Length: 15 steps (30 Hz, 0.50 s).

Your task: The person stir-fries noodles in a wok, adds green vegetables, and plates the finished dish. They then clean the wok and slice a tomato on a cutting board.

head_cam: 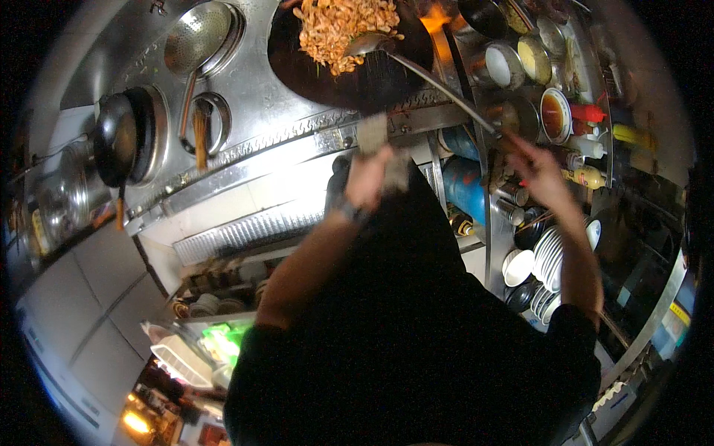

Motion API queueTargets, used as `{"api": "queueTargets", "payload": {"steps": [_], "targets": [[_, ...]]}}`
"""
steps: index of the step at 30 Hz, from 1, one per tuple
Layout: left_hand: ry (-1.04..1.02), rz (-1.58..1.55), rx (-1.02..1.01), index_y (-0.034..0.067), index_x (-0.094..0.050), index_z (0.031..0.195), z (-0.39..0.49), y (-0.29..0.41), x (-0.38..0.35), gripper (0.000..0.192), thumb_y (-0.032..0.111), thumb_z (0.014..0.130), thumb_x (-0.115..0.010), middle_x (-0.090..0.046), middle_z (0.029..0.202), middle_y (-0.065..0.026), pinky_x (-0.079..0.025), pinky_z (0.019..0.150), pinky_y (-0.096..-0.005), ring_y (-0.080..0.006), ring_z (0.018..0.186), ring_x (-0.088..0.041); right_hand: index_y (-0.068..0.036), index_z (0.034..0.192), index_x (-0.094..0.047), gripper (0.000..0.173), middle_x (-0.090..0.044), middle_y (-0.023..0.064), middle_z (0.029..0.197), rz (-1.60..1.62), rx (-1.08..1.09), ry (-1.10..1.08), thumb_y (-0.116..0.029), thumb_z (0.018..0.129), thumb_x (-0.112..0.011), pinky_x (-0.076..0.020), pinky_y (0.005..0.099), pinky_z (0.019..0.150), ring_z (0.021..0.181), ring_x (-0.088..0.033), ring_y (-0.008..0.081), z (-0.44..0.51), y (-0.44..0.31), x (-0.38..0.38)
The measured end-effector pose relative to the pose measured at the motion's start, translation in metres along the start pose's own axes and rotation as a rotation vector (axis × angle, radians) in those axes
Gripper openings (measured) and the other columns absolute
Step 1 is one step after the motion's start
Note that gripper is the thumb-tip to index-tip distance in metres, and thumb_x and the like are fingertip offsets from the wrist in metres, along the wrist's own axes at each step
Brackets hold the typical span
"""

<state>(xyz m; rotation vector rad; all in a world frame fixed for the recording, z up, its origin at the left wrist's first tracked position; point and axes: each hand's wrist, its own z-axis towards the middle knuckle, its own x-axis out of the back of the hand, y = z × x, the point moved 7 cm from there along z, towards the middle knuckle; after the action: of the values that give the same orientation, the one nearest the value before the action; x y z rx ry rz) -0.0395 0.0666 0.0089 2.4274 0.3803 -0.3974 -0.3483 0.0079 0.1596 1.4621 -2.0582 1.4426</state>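
My left hand [368, 177] is closed around a folded cloth [372, 134] at the near rim of a dark wok [312, 83]; motion blur hides whether it also grips a wok handle. My right hand [538, 167] holds the handle of a long metal cooking ladle [440, 86]. The ladle's bowl rests among browned pieces of food [340, 30], meat or shrimp by the look, on the wok's far side. An orange flame [435, 21] burns beside the wok's right rim.
A perforated strainer [198, 42], a bamboo brush [199, 136] and a second wok [114, 139] sit on the steel range at left. At right are seasoning containers [534, 60], a bowl of red-brown sauce [555, 114], squeeze bottles [588, 148] and stacked plates [549, 259]. Blue gas cylinders [464, 187] stand below.
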Motion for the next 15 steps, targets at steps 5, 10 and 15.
{"api": "queueTargets", "payload": {"steps": [5, 10, 15], "targets": [[0.064, -0.076, -0.055, 0.013, -0.067, 0.126, 0.046, 0.042, 0.003, 0.048, 0.044, 0.108, -0.036, -0.072, 0.096, -0.0088, -0.053, 0.065, -0.0344, -0.0176, 0.078, -0.068, -0.009, 0.147, -0.053, 0.050, -0.069, 0.0180, 0.127, -0.130, 0.063, 0.115, -0.020, 0.099, -0.065, -0.0538, 0.0394, 0.094, 0.103, -0.072, 0.0268, 0.030, -0.034, 0.009], [0.040, 0.044, -0.095, 0.011, -0.062, 0.135, -0.009, 0.014, 0.005, 0.044, 0.038, 0.105, -0.045, -0.073, 0.106, -0.0136, -0.058, 0.076, -0.0365, -0.0214, 0.088, -0.072, -0.012, 0.149, -0.051, 0.052, -0.070, 0.0178, 0.125, 0.131, -0.213, 0.094, -0.015, 0.099, -0.064, -0.0551, 0.0388, 0.090, 0.099, -0.072, 0.0256, 0.018, -0.019, -0.047], [-0.123, 0.086, -0.046, 0.011, -0.066, 0.122, 0.035, 0.049, -0.017, 0.042, 0.040, 0.107, -0.039, -0.073, 0.099, -0.0139, -0.052, 0.057, -0.0306, -0.0182, 0.069, -0.066, -0.011, 0.148, -0.052, 0.049, -0.073, 0.0166, 0.120, 0.072, -0.293, -0.029, -0.017, 0.101, -0.062, -0.0554, 0.0363, 0.083, 0.090, -0.071, 0.0161, 0.002, -0.014, 0.021]]}}
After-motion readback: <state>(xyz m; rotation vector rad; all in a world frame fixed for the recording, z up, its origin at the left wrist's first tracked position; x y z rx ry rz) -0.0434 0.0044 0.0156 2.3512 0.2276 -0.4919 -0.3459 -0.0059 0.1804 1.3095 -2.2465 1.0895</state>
